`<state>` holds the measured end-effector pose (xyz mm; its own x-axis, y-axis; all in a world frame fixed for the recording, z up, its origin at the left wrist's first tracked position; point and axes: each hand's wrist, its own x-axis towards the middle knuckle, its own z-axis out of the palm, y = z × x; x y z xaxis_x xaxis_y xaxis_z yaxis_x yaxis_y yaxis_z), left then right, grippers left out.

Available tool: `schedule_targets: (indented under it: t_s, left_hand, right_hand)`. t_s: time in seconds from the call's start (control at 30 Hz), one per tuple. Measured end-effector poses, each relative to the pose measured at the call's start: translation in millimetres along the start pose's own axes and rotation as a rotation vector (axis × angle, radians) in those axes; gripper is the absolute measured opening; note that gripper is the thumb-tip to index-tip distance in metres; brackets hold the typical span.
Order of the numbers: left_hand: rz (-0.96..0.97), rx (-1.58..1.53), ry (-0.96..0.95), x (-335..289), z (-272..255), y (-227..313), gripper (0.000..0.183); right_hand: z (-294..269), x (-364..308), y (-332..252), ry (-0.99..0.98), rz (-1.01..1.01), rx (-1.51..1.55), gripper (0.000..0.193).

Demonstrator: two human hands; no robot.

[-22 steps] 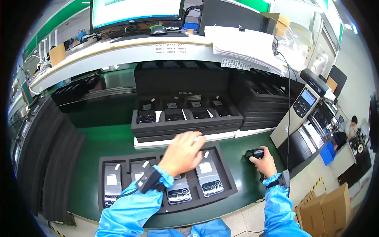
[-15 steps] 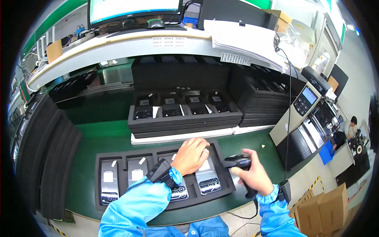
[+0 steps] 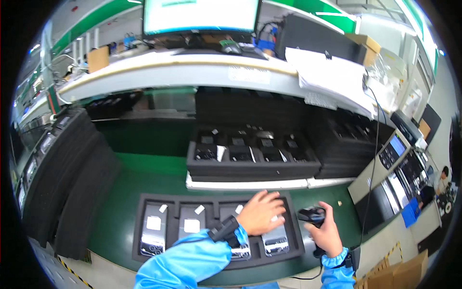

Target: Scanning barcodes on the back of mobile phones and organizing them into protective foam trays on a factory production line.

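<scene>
A black foam tray [image 3: 295, 236] lies on the green table in front of me, with several dark phones in its slots, camera ends toward me. The left-end phone [image 3: 153, 237] and its neighbour [image 3: 191, 214] each carry a white square label and a small white tab. Fingers spread, my left hand [image 3: 262, 213] is over the upper part of the right-end phone [image 3: 275, 243], partly hiding it and the phone beside it. Whether it touches the phone I cannot tell. To the tray's right, my right hand [image 3: 329, 233] grips a black handheld scanner [image 3: 313, 215], its head turned toward the tray.
Behind stands a foam tray [image 3: 250, 171] of phones, with stacked trays [image 3: 344, 154] to its right. More foam trays [image 3: 67, 183] are piled at left. A label printer [image 3: 380, 168] stands at right, near a hanging cable. A shelf [image 3: 192, 67] with a monitor [image 3: 199, 17] runs above.
The view has shifted, so the scene sits lower and further right. My left hand's fingers have spread apart over the right-end phone. My right hand still holds the scanner beside the tray.
</scene>
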<state>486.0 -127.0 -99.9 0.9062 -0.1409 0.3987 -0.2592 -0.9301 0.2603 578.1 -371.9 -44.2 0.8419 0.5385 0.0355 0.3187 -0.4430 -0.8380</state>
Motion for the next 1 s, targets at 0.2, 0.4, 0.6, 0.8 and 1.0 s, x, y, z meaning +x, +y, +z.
schedule_targets:
  t_s: [0.2,0.4,0.6,0.8,1.0]
  left_hand:
    - [-0.01,0.039,-0.015,1.6,2.4,0.9,0.047]
    - [0.009,-0.055,0.092,1.9,0.7,3.6,0.041]
    - [0.043,-0.223,0.298,7.6,-10.9,6.4,0.036]
    - [-0.114,-0.404,0.349,6.4,-18.7,3.2,0.031]
    - [-0.145,-0.468,0.305,6.6,-15.5,1.8,0.041]
  right_hand:
    - [0.5,49.2,44.7,0.119,0.02,-0.228,0.073]
    - [15.7,65.5,52.1,0.195,-0.062,-0.251,0.07]
    - [16.2,66.7,43.5,0.197,0.044,-0.293,0.072]
    - [18.5,67.2,45.6,0.216,0.014,-0.295,0.072]
    - [18.9,67.1,48.2,0.233,-0.004,-0.272,0.071]
